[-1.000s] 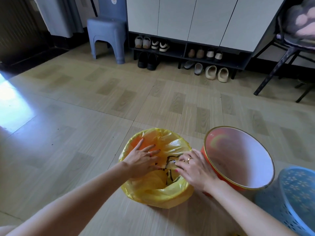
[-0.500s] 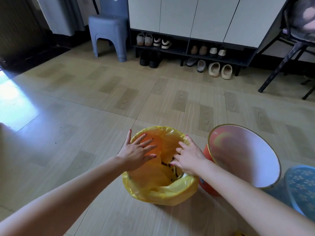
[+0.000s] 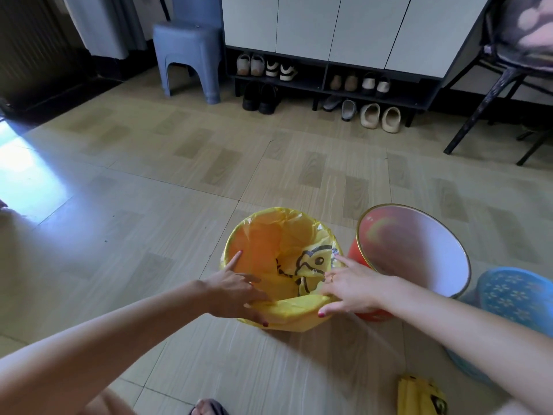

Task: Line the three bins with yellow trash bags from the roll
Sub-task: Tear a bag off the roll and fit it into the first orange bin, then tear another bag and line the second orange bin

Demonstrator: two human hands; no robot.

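Note:
A yellow trash bag [image 3: 269,235] with a black duck print lines a bin on the floor, its edge folded over the rim. My left hand [image 3: 236,290] grips the bag's near-left rim, index finger pointing up along the edge. My right hand [image 3: 347,286] pinches the near-right rim. Beside it on the right stands an orange bin [image 3: 419,250] with a gold rim and pale bare inside. A blue patterned bin [image 3: 514,298] stands further right, partly behind my right arm. The yellow bag roll [image 3: 419,395] lies on the floor at the bottom right.
A blue plastic stool [image 3: 188,55] stands at the back left. A white cabinet with a shoe rack [image 3: 329,85] and several pairs of shoes lines the back wall. A black chair [image 3: 508,73] is at the far right. My foot [image 3: 209,407] shows at the bottom.
Both hands moved from inside the bag's mouth back to its near rim and took hold of the folded edge. The bag's inside now lies open, showing the duck print.

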